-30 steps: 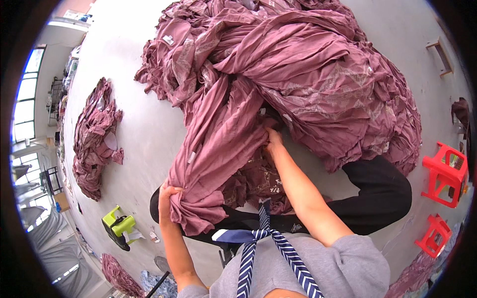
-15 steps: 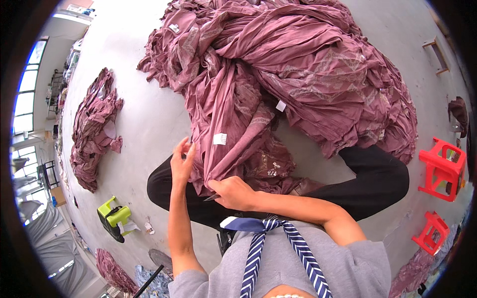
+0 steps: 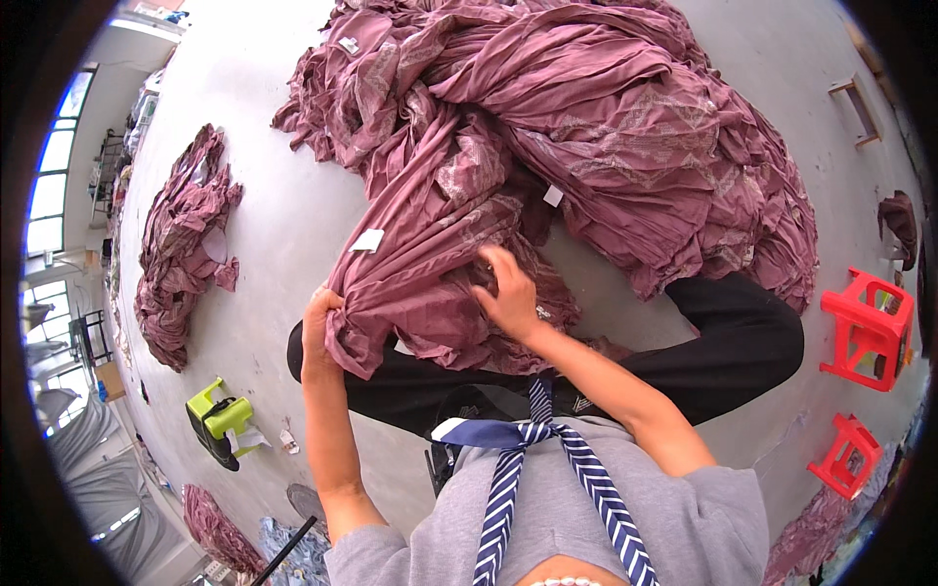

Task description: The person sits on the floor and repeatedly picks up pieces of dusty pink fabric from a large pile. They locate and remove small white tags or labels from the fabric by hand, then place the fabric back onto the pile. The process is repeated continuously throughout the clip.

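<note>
Crumpled mauve cloth with pale patterned bands (image 3: 420,210) stretches from a big heap down over my crossed legs. My left hand (image 3: 320,327) is closed on its near left edge, pulling the folds toward it. A white label (image 3: 367,240) lies on the stretched part. My right hand (image 3: 508,293) hovers over the cloth, right of the held edge. Its thumb and forefinger are apart and the other fingers curl in. The palm is hidden, so whether the pointed metal blade seen earlier is in it does not show.
The large mauve heap (image 3: 625,127) fills the floor ahead. A smaller mauve pile (image 3: 186,244) lies to the left, with a lime-green stool (image 3: 220,415) nearer me. Two red plastic stools (image 3: 868,327) stand at the right. A small wooden frame (image 3: 857,109) is beyond them.
My left hand, open before, has taken hold of the cloth edge and drawn it left. My right hand has let go of the cloth and moved up and right; the blade no longer shows.
</note>
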Motion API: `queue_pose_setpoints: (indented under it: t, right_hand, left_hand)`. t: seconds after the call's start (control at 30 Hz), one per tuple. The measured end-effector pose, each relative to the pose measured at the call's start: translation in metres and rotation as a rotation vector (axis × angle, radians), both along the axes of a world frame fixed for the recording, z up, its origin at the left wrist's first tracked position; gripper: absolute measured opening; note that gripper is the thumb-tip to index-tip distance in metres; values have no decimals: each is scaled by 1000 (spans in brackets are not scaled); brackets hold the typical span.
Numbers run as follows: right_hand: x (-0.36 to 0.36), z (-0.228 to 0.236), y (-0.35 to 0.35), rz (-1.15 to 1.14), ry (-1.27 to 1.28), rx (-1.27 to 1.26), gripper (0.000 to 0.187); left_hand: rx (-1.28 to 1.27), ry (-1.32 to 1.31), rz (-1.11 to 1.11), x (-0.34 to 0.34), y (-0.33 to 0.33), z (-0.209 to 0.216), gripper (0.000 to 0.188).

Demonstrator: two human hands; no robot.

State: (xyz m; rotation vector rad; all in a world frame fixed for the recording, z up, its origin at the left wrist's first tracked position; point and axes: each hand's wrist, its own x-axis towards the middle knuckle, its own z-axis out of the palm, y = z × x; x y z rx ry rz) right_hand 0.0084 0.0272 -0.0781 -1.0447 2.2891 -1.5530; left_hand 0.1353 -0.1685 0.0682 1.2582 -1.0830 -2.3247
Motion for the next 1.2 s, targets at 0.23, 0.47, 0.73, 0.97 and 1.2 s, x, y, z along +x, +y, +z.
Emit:
queue_pose_setpoints:
  t: [0.23, 0.47, 0.73, 0.97, 1.2]
  right_hand:
    - [-59, -76, -14, 107, -75, 250, 25]
    - [0, 102, 89, 553, -985, 279, 31]
    - [8, 93, 112, 461, -1702, 171, 17]
    - [-44, 101, 83, 134, -1383, 15, 15]
    - [-25, 177, -31, 531, -1067, -208, 14]
  left_hand:
    - [-208, -60, -79, -7, -14, 13, 39]
    - [-317, -172, 51, 42, -81, -46, 22]
    - [-525, -234, 73, 34, -98, -50, 26]
    - [-1666, -496, -101, -3, 6, -69, 29]
    - [-952, 32, -283, -32, 130, -38, 54]
